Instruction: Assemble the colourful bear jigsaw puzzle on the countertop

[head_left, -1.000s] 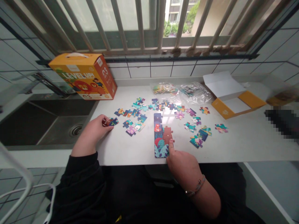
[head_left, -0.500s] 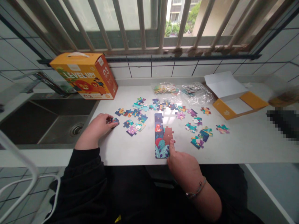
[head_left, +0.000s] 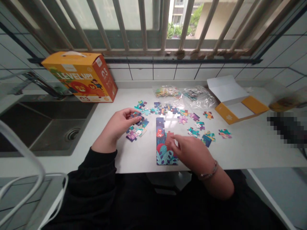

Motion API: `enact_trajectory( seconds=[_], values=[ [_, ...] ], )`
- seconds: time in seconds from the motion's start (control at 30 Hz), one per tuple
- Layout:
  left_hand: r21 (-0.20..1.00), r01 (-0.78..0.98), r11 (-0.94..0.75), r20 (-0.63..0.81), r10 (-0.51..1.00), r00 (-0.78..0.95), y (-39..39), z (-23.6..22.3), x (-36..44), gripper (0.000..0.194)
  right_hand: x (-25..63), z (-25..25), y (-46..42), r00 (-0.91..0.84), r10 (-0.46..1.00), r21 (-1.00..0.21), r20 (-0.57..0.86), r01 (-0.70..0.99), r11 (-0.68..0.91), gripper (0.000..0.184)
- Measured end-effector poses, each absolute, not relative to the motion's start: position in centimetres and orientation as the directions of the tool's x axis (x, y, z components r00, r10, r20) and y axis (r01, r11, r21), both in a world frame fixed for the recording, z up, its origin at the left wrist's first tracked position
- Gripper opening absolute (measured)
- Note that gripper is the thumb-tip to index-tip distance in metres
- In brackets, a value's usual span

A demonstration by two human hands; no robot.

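Observation:
My left hand reaches into a cluster of loose puzzle pieces left of centre on the white counter. Its thumb and fingers pinch a small dark, colourful puzzle piece. My right hand lies at the counter's near edge. Its fingertips grip a brown puzzle piece that sits against the right side of a tall joined strip of pieces. More loose pieces are scattered to the right of the strip.
An orange puzzle box stands at the back left beside a steel sink. Clear bags of pieces lie by the wall. An open orange-and-white box sits at the right, near a blurred dark object. A white wire rack is near left.
My left hand moved right with its piece from the counter's left part into the cluster. My right hand slid up and left over the brown piece.

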State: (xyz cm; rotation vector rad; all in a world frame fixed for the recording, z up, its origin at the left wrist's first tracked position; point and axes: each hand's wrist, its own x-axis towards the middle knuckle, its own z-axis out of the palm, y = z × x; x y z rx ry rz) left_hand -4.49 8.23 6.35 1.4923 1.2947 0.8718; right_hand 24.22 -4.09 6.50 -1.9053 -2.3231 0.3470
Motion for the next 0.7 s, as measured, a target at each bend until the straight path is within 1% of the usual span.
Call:
enact_trajectory(
  seconds=[0.07,0.1,0.17,0.23,0.27,0.33,0.4,0.5,0.6,0.7],
  values=[
    [0.974,0.225,0.001,-0.055,0.971,0.234,9.4,6.2,-1.6,0.05,25.3,6.8,-0.8,-0.18,0.979,-0.383,0.092,0.901,0.202,0.029],
    [0.975,0.22,-0.005,-0.048,0.971,0.236,10.0,6.0,-0.2,0.049,25.7,6.8,0.9,-0.18,0.975,-0.463,0.126,0.859,0.219,0.029],
    [0.987,0.159,0.0,-0.042,0.965,0.257,10.7,5.3,2.4,0.051,26.4,6.2,4.1,-0.207,0.97,-0.645,0.126,0.726,0.239,0.035],
    [0.997,0.033,0.065,-0.072,0.952,0.297,10.9,4.2,4.5,0.057,26.7,5.0,6.5,-0.223,0.969,-0.796,0.11,0.564,0.22,0.041],
    [0.995,-0.022,0.097,-0.086,0.95,0.302,10.7,3.5,5.3,0.06,26.8,4.4,7.2,-0.227,0.969,-0.859,0.094,0.474,0.195,0.043],
    [0.987,-0.077,0.141,-0.108,0.938,0.329,10.1,2.4,6.2,0.061,26.7,3.1,8.0,-0.248,0.967,-0.943,0.055,0.305,0.132,0.045],
    [0.984,-0.091,0.153,-0.105,0.912,0.395,9.5,1.5,6.4,0.061,26.6,2.2,7.9,-0.286,0.958,-0.981,0.019,0.18,0.073,0.047],
    [0.988,-0.072,0.14,-0.089,0.874,0.478,9.1,0.8,6.0,0.061,26.7,1.8,7.4,-0.314,0.949,-0.996,-0.006,0.091,0.024,0.046],
    [0.991,0.034,0.13,-0.131,0.892,0.433,9.3,0.7,5.5,0.057,27.3,1.8,7.3,-0.272,0.962,-1.0,-0.029,0.018,-0.025,0.043],
    [0.973,0.184,0.141,-0.198,0.917,0.347,9.5,0.8,5.3,0.045,28.3,1.7,7.7,-0.205,0.977,-0.998,-0.053,-0.027,-0.059,0.04]
  ],
)
